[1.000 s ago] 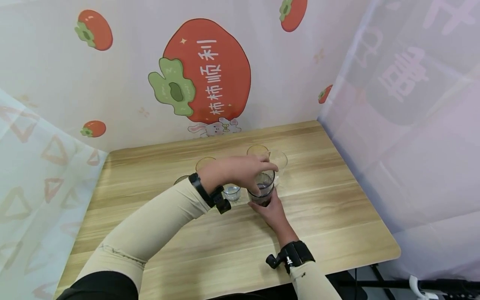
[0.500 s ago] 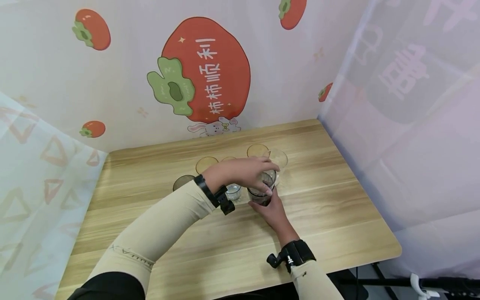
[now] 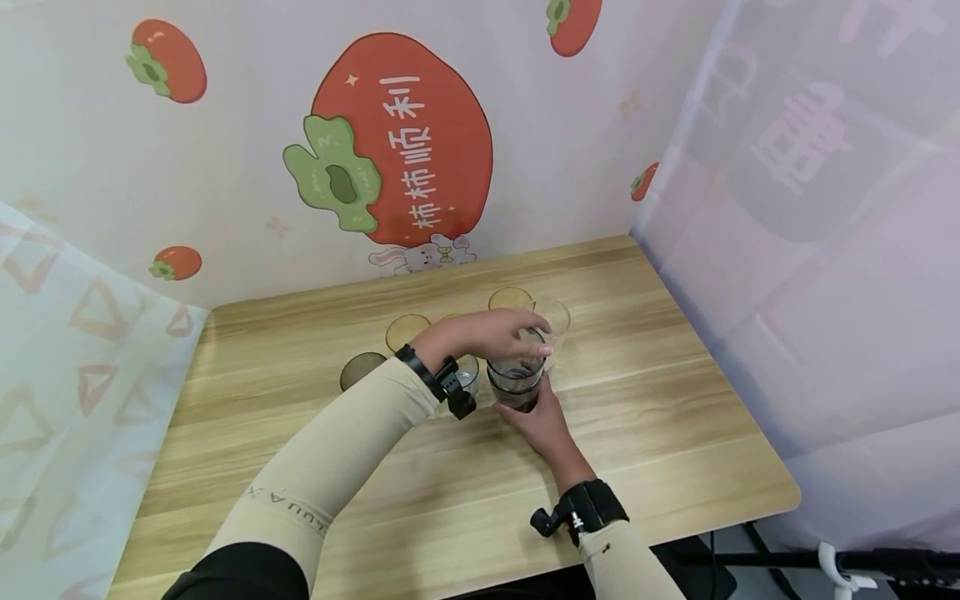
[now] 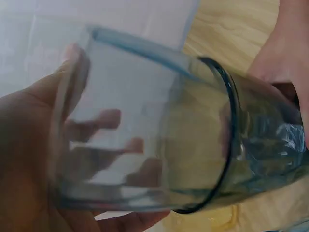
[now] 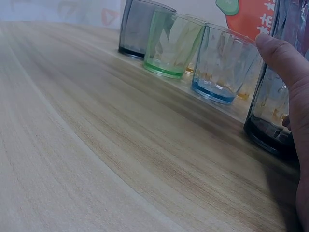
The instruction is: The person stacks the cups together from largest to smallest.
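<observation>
My left hand reaches across from above and grips a clear glass cup by its upper end. In the left wrist view its fingers show through the glass. The cup's lower part sits inside the dark rim of a second, smoky cup. My right hand holds that dark-based cup low down, with the thumb on its near side in the right wrist view. The lower cup stands on the table, upright. Beside it is a blue-based cup, partly behind my left wrist in the head view.
Left of the blue-based cup stand a green cup and a dark grey cup. Amber cups and a clear cup stand farther back on the wooden table. Printed cloth walls enclose its back and sides.
The clear cup in my left hand has gone from tilted to more upright, with more of it showing above the dark rim. My right hand keeps its hold on the lower cup.
</observation>
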A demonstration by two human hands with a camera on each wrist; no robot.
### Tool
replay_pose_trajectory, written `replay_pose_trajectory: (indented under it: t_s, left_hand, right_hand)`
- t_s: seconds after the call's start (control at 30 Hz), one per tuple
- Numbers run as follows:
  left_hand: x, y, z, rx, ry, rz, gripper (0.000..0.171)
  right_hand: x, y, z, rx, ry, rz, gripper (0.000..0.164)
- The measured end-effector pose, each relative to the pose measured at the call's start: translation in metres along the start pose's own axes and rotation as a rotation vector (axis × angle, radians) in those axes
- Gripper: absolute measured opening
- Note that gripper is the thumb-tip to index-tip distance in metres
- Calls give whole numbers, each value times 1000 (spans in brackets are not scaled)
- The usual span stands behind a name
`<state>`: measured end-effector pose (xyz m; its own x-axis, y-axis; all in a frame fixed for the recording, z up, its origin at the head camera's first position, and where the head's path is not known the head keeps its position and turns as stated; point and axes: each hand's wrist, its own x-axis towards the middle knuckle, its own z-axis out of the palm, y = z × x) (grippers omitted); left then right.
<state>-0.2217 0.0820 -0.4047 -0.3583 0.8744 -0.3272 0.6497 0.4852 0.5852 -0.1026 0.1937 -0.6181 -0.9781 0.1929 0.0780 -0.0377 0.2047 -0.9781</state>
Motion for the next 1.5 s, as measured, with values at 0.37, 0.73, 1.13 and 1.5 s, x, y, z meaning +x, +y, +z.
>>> replay_pose_trajectory:
  t_s: [0.37, 0.73, 1.13, 1.5]
  left_hand:
    - [18, -29, -3, -96, 361, -29, 45]
    - [37, -44, -17, 52, 289, 2, 62]
    - [59, -53, -5, 56, 160, 134, 89]
    - [67, -66, 8, -109, 134, 154, 104]
  right_hand:
    - [3, 2, 2, -17, 24, -26, 96]
    - [3, 6, 1, -25, 28, -27, 98]
    - [1, 2, -1, -24, 20, -11, 95]
    - [1, 4, -1, -30, 7, -4, 100]
